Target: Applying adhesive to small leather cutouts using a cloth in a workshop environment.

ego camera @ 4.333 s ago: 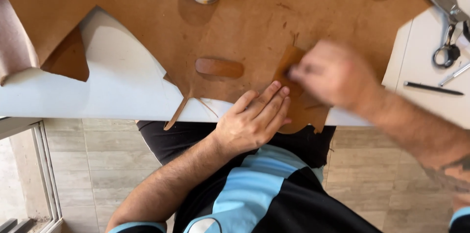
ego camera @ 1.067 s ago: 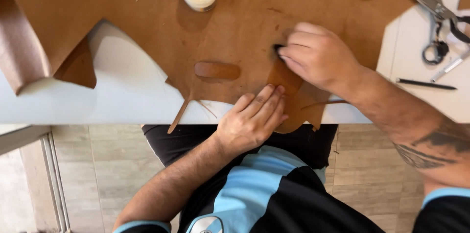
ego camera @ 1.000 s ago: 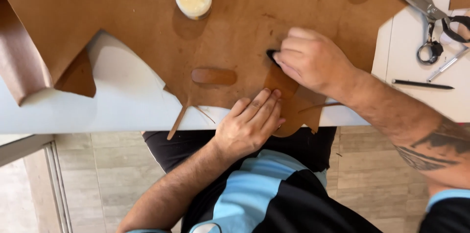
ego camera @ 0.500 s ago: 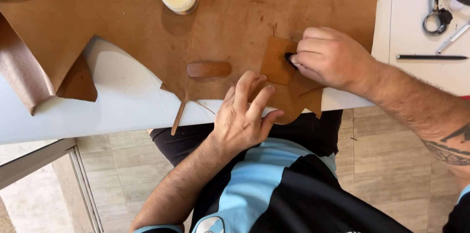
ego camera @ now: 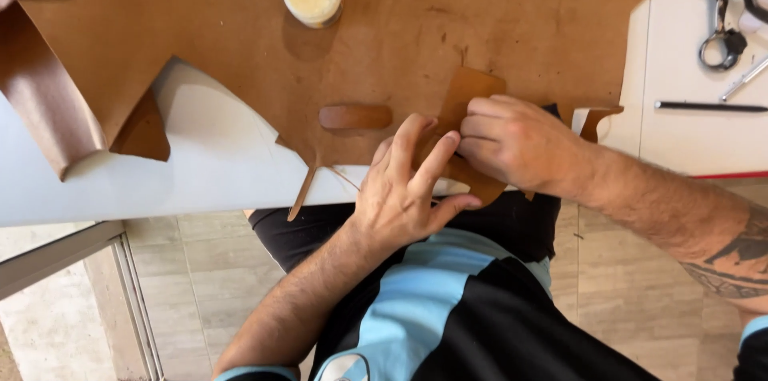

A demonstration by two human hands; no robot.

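Leather piece (ego camera: 474,86) now lifted off the hide (ego camera: 400,37) at the table's near edge. My right hand (ego camera: 516,143) pinches it; left hand (ego camera: 404,189) has moved in, fingers on its lower edge.

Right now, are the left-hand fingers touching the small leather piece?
Touching. The head view shows the left hand with its fingers pressed flat on the small leather piece, meeting the right hand over it.
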